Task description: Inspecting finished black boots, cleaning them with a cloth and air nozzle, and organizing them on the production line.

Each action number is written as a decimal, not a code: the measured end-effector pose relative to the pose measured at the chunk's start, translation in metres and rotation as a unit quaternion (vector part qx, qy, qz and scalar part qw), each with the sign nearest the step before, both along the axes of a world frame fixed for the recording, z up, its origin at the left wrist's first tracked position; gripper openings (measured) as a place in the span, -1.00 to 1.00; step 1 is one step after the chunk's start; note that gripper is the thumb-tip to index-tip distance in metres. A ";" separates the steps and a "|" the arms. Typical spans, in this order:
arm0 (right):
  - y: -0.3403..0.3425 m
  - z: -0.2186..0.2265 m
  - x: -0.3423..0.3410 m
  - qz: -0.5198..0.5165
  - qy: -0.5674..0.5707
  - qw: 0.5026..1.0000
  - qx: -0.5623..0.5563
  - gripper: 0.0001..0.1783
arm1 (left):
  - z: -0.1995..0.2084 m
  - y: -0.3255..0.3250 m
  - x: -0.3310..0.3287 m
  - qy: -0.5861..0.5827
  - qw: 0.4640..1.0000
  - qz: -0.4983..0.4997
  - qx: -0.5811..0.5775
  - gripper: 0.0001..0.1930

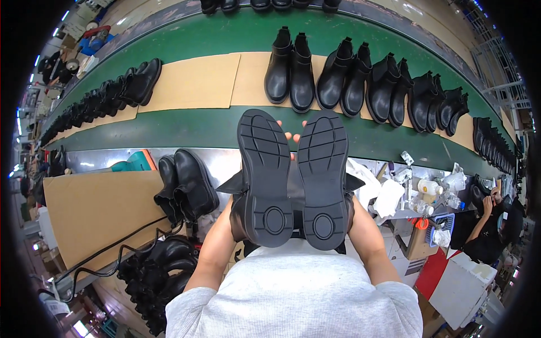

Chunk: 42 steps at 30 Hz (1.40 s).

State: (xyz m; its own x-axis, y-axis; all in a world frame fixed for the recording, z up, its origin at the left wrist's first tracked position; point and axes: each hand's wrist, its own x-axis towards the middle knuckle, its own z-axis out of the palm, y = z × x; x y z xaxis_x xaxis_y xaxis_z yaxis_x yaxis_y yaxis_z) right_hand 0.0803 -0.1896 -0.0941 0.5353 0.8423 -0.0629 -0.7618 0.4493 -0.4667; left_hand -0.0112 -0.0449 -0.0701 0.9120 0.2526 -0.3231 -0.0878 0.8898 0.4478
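Observation:
I hold a pair of black ankle boots upside-down in front of my chest, with the treaded soles facing me. The left boot (265, 174) and the right boot (322, 177) are pressed side by side. My left hand (230, 209) grips the left boot from beneath and is mostly hidden. My right hand (354, 211) grips the right boot the same way. A few fingertips (292, 136) show in the gap between the two toes; I cannot tell which hand they belong to.
Beyond the boots runs a green conveyor belt (186, 127) carrying several pairs of black boots (290, 70) on cardboard sheets. Another pair of boots (189, 188) stands on the metal bench at left, above a pile of boots (160, 270). Bottles and rags (425, 188) lie at right, near another person (490, 225).

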 end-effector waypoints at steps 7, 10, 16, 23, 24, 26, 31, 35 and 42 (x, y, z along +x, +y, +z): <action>-0.020 -0.010 0.011 0.024 0.068 0.997 0.041 -0.27 | -0.017 0.033 -0.019 -0.106 0.993 -0.041 0.033 -0.51; -0.023 0.003 0.010 0.025 0.055 0.996 0.060 -0.29 | -0.025 0.062 -0.032 0.028 0.990 -0.070 0.120 -0.46; -0.026 -0.042 0.047 0.151 -0.110 0.955 -0.230 -0.23 | -0.066 0.067 -0.017 0.425 0.538 -0.194 0.702 0.01; 0.013 -0.110 -0.014 0.121 -0.229 0.828 -0.497 0.12 | -0.113 0.086 -0.051 0.359 0.735 -0.010 0.574 -0.39; 0.002 -0.109 -0.015 0.100 -0.164 0.856 -0.480 0.11 | -0.084 0.080 -0.052 0.314 0.724 0.031 0.614 -0.50; -0.007 -0.088 -0.020 0.135 -0.173 0.837 -0.501 0.09 | -0.044 0.078 -0.072 0.311 0.806 0.023 0.503 -0.61; 0.000 -0.091 -0.036 0.155 -0.157 0.850 -0.478 0.11 | 0.013 0.029 -0.095 0.294 0.696 -0.226 0.614 -0.66; -0.003 -0.097 -0.041 0.163 -0.161 0.861 -0.454 0.04 | -0.050 -0.010 -0.085 0.387 0.592 -0.164 0.688 -0.66; -0.040 -0.108 -0.027 0.120 -0.256 0.811 -0.512 -0.25 | -0.019 0.071 -0.067 0.418 0.593 -0.037 0.687 -0.72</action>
State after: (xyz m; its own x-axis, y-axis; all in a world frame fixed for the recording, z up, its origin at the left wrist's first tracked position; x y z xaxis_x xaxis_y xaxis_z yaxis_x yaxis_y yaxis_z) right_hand 0.0533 -0.2293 -0.2019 0.5399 0.5729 -0.6166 -0.3575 -0.5071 -0.7842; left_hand -0.0786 0.0265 -0.0890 0.6024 0.7715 -0.2049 0.6931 -0.3782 0.6137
